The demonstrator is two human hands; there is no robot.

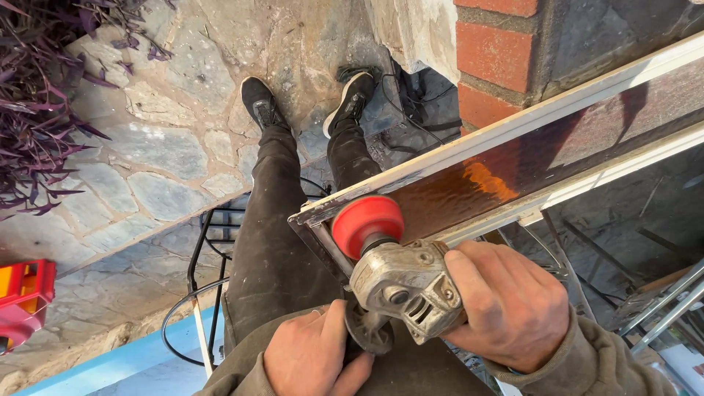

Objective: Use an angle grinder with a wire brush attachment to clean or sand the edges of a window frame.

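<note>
Gripping grinder (400, 286) w/ right hand (506, 304), fingers wrapped fully closed round rear of metal body, thumb side toward gear head. Holding side handle (367, 330) w/ left hand (312, 359), fingers curled shut round black knob at tool's underside. Pointing tool away from body, red cup disc (367, 224) sitting at near end of window frame (513, 139), touching or just above corner; contact not clear. Resting frame across view, running from centre up to right edge: white-painted rails either side, amber textured glass (477, 183) between, paint worn at near corner. Leaning far end of frame beside brick wall (491, 59). Standing on stone paving (161, 147), both legs in dark trousers, black shoes (260, 103) well apart below. Trailing black cable (176, 323) over paving at left, near a black wire rack (209, 242). Showing purple plant (37, 103) at upper left, red crate (26, 297) at left edge, metal bars (667, 301) at lower right.
</note>
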